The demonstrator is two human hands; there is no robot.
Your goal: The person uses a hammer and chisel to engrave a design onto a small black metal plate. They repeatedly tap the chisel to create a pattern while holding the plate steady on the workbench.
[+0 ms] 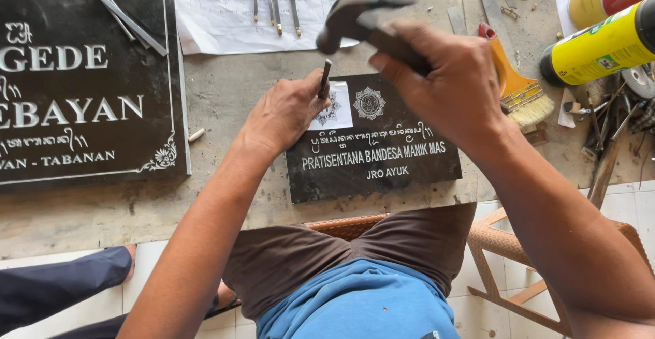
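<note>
Hands: both busy over the small dark stone plaque (374, 144), which serves as the landmark below.
Left hand (285, 112): rests on the plaque's upper left corner, fingers closed round a thin metal chisel (325, 78); the chisel stands nearly upright with its tip down on a paper pattern (334, 107) stuck to the stone, probably so the heel of the hand steadies the point.
Right hand (447, 80): raised above the plaque's upper right, wrapped tight round the handle of a hammer (361, 8); the blurred head hangs above the chisel's top, apart from it.
Plaque: lies flat on the grey surface (225, 93), close to its near edge, just in front of the person's lap, pale lettering and a round ornament facing up.
Right of the plaque: an orange-handled brush (515, 83), then yellow spray cans (604, 42) and loose metal tools.
Left of the plaque: a larger black lettered slab (82, 73).
Beyond the plaque: spare chisels (276, 1) on white paper.
</note>
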